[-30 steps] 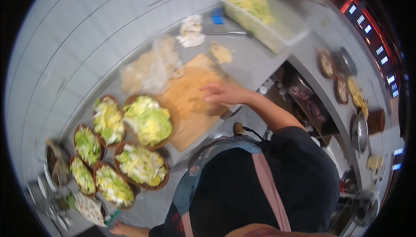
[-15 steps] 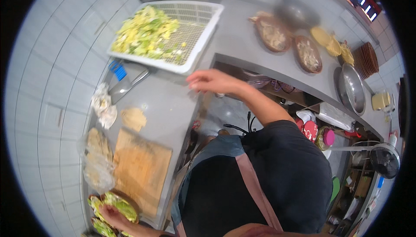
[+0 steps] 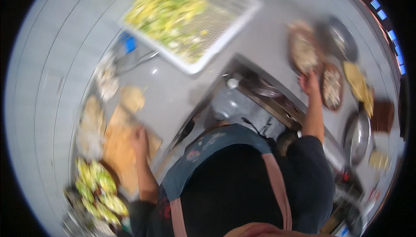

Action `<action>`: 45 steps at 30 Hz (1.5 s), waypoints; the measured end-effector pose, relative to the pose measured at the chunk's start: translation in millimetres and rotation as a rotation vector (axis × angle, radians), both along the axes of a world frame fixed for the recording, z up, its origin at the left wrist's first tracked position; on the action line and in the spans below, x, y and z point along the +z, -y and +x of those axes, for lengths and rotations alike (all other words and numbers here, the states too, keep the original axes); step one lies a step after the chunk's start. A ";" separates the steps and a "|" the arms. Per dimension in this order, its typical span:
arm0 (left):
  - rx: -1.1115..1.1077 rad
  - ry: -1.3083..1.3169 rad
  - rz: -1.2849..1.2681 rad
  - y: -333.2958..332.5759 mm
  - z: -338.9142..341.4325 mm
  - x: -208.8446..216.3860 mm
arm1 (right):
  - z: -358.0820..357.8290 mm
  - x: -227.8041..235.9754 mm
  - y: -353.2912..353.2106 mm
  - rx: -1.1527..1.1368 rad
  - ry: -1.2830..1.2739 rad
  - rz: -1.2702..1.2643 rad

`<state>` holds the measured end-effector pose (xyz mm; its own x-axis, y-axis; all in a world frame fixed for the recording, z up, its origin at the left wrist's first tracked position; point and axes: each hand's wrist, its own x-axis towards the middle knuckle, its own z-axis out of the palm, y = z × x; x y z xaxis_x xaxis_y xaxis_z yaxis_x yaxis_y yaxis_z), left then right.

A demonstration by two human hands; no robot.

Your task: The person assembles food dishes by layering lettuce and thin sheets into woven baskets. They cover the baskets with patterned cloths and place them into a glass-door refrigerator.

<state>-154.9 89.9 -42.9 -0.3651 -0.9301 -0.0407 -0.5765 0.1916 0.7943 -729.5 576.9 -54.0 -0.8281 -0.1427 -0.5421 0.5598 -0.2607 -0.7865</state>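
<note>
From where I stand, the person's right hand (image 3: pixel 308 83) is at the near end of a brown oval basket (image 3: pixel 315 47) of pale food (image 3: pixel 302 51), just left of a smaller basket (image 3: pixel 333 106). Its grip seems to meet the rim, though I cannot tell whether it is clenched there. The left hand (image 3: pixel 138 140) is over the right side of the wooden board (image 3: pixel 117 144) on the grey surface (image 3: pixel 177 107) (too blurred to read its grip).
</note>
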 end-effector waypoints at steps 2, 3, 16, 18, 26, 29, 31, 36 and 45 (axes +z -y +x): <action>0.042 -0.003 0.057 -1.6 -9.6 7.2 | -17.2 -17.2 -8.3 -0.039 -0.027 0.060; 0.023 0.021 -0.047 -7.6 -14.9 19.0 | -16.2 -19.4 -4.9 -0.121 -0.077 0.112; -0.020 0.021 -0.089 -6.6 -6.1 25.1 | 97.9 132.7 5.1 0.230 -0.473 0.202; -0.089 -0.012 -0.095 1.5 -10.8 22.0 | 141.9 173.2 30.5 0.217 -0.454 0.181; -0.219 -0.160 0.079 11.2 6.6 11.0 | 300.1 235.1 196.5 0.663 -0.307 0.201; -0.248 -0.225 0.136 9.2 6.4 15.7 | 293.7 164.4 222.2 0.937 -0.297 0.233; -0.267 -0.283 0.147 8.2 12.3 13.4 | 304.0 136.3 247.1 1.008 -0.243 0.197; -0.264 -0.392 0.315 8.5 8.8 14.7 | 325.5 82.4 295.6 0.907 -0.187 0.222; -0.180 -0.368 0.458 2.7 -30.4 38.0 | 278.3 97.3 300.4 1.536 -0.124 0.343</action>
